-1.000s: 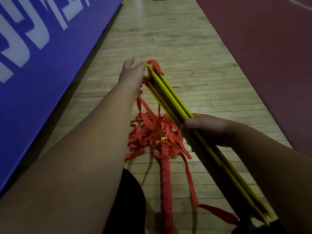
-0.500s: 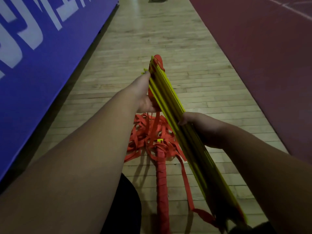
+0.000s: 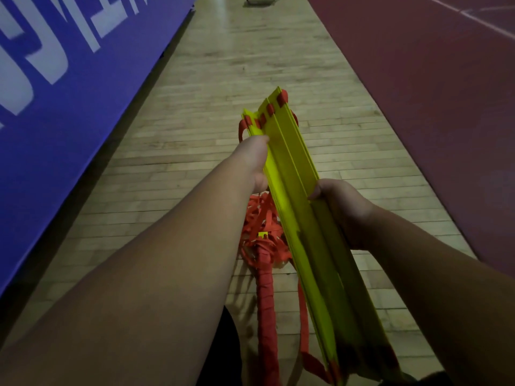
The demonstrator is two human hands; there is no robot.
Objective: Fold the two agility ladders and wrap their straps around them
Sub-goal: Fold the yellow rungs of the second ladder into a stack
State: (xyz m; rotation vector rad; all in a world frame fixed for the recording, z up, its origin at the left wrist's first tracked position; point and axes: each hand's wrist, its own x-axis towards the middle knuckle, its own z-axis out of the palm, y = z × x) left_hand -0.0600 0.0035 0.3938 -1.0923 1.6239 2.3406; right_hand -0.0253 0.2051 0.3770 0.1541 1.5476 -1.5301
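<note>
Though the wooden floor [image 3: 250, 65] lies dim, we hold the yellow rungs [image 3: 292, 168] slanted above it, the left hand [image 3: 255, 160] pinching their left edge, the right hand [image 3: 342, 210] curled round the middle. Each grip should, we judge, square the rungs flush before the loose red straps [image 3: 262, 218] go round. Left fingers are hidden; the near end is cut off.

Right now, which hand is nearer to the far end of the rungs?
Left. The left hand grips the rungs close to their far end; the right hand holds them near the middle.
</note>
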